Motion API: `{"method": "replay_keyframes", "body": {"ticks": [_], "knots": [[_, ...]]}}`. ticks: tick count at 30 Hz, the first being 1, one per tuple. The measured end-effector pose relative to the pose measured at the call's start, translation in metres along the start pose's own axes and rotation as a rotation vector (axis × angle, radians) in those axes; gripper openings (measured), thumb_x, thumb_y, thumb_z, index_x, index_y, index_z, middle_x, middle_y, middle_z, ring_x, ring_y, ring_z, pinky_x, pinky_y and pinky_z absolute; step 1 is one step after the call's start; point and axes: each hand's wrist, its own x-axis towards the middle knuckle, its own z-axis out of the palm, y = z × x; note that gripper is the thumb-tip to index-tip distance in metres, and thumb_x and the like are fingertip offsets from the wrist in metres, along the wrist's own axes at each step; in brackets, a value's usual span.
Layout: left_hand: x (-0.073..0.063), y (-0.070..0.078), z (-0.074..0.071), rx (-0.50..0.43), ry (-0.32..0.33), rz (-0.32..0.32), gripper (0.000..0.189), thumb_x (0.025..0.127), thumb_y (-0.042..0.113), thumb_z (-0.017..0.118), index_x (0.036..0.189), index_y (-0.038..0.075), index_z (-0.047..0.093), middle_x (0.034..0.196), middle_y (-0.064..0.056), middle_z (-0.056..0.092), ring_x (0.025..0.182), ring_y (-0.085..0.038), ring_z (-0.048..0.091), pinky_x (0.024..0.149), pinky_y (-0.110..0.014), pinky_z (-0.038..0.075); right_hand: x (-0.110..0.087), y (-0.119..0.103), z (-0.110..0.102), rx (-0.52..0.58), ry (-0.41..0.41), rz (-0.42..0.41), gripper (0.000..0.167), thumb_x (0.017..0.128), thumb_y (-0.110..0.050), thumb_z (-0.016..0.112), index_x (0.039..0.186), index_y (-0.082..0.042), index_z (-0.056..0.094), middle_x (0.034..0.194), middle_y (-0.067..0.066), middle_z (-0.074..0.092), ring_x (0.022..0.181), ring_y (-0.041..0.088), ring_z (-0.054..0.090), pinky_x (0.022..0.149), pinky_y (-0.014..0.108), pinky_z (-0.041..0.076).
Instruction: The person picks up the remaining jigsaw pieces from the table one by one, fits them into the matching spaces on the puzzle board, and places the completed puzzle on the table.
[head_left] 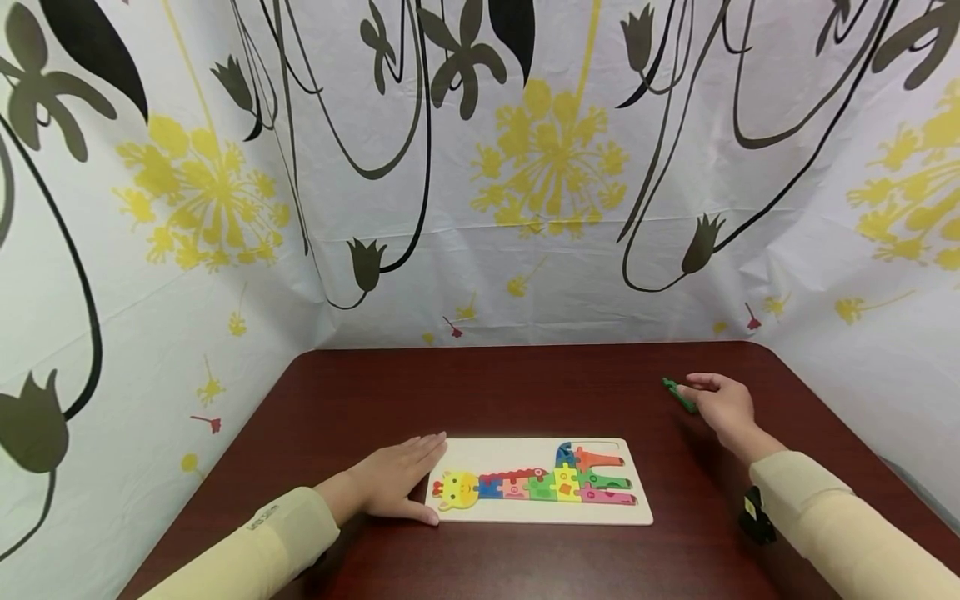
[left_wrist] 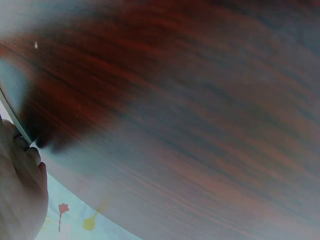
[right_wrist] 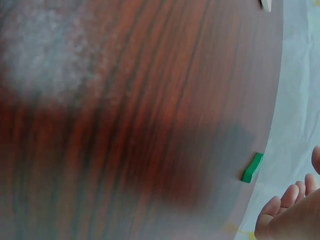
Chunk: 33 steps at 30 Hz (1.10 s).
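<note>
A white giraffe puzzle board (head_left: 487, 450) lies flat on the table, holding colourful interlocking pieces with a yellow head (head_left: 457, 490) at the left. Above the orange leg piece (head_left: 600, 459), a bare outline shows. My left hand (head_left: 396, 479) rests at the board's left edge, fingers extended; the left wrist view catches only part of this hand (left_wrist: 22, 187). Over at the right, a green puzzle piece (head_left: 670, 385) lies on the table. My right hand (head_left: 726, 410) is beside it with loosely bent fingers, and the right wrist view shows the piece (right_wrist: 252, 168) apart from the hand (right_wrist: 292, 215).
The dark red-brown table (head_left: 480, 392) has rounded far corners. A white cloth (head_left: 480, 275) printed with flowers hangs behind it and at both sides. Beneath the right sleeve, a small black device (head_left: 757, 517) is visible at the wrist.
</note>
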Motion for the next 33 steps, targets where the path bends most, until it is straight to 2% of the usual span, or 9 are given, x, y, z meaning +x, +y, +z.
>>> {"method": "replay_keyframes", "body": {"ticks": [5, 10, 19, 33], "knots": [[0.000, 0.000, 0.000, 0.003, -0.007, -0.003, 0.109, 0.081, 0.085, 0.032, 0.156, 0.009, 0.015, 0.162, -0.006, 0.013, 0.146, -0.020, 0.016, 0.115, -0.039, 0.020, 0.006, 0.006, -0.002, 0.016, -0.008, 0.064, 0.056, 0.097, -0.034, 0.060, 0.136, 0.005, 0.050, 0.136, 0.028, 0.047, 0.115, 0.037, 0.048, 0.075, 0.033, 0.047], [0.000, -0.001, -0.001, 0.018, -0.007, 0.008, 0.109, 0.081, 0.085, 0.031, 0.156, 0.008, 0.015, 0.162, -0.007, 0.012, 0.146, -0.020, 0.015, 0.116, -0.038, 0.019, 0.009, 0.012, -0.003, -0.010, -0.015, 0.080, 0.056, 0.096, -0.032, 0.060, 0.135, 0.007, 0.050, 0.135, 0.029, 0.047, 0.115, 0.040, 0.047, 0.081, 0.041, 0.046], [0.000, 0.000, -0.001, 0.026, 0.002, 0.015, 0.109, 0.082, 0.085, 0.030, 0.156, 0.007, 0.016, 0.161, -0.008, 0.013, 0.146, -0.021, 0.015, 0.116, -0.038, 0.019, 0.014, 0.019, -0.005, -0.058, -0.046, 0.093, 0.056, 0.096, -0.030, 0.061, 0.134, 0.008, 0.049, 0.137, 0.032, 0.041, 0.106, 0.039, 0.049, 0.078, 0.044, 0.047], [0.000, 0.000, -0.001, 0.018, -0.008, 0.006, 0.110, 0.080, 0.086, 0.031, 0.156, 0.008, 0.015, 0.162, -0.007, 0.013, 0.146, -0.020, 0.015, 0.116, -0.037, 0.019, 0.022, 0.029, -0.003, -0.100, -0.100, 0.046, 0.057, 0.093, -0.029, 0.065, 0.131, 0.011, 0.049, 0.133, 0.034, 0.043, 0.102, 0.040, 0.050, 0.074, 0.041, 0.047]]}}
